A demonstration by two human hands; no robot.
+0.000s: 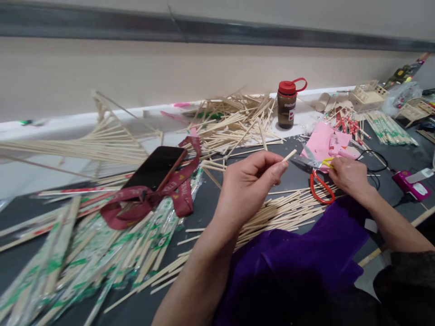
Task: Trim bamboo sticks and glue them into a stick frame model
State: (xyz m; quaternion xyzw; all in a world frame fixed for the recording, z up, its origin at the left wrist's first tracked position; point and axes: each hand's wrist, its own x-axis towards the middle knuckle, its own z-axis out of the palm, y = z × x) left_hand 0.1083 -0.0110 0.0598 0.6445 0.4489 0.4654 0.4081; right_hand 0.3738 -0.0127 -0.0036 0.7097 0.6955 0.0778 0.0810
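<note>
My left hand (249, 183) pinches a short wooden stick (290, 155) between thumb and fingers, its tip pointing up to the right. My right hand (350, 175) grips the scissors (322, 188), which have one orange-red and one yellow handle loop. The scissor blades point left, close to the stick's free end; whether they touch it I cannot tell. Beneath both hands lies a spread of bare wooden chopsticks (285, 208) on the dark table. A purple cloth (292, 258) covers the near edge and partly hides them.
Wrapped chopsticks (136, 253) fill the left, with a phone (156, 167) and a red lanyard (183, 194) over them. A stick structure (115, 140) stands behind. Farther back are a stick pile (238, 117) and a bottle (286, 108). A pink glue gun (340, 147) and purple power strip (412, 184) lie right.
</note>
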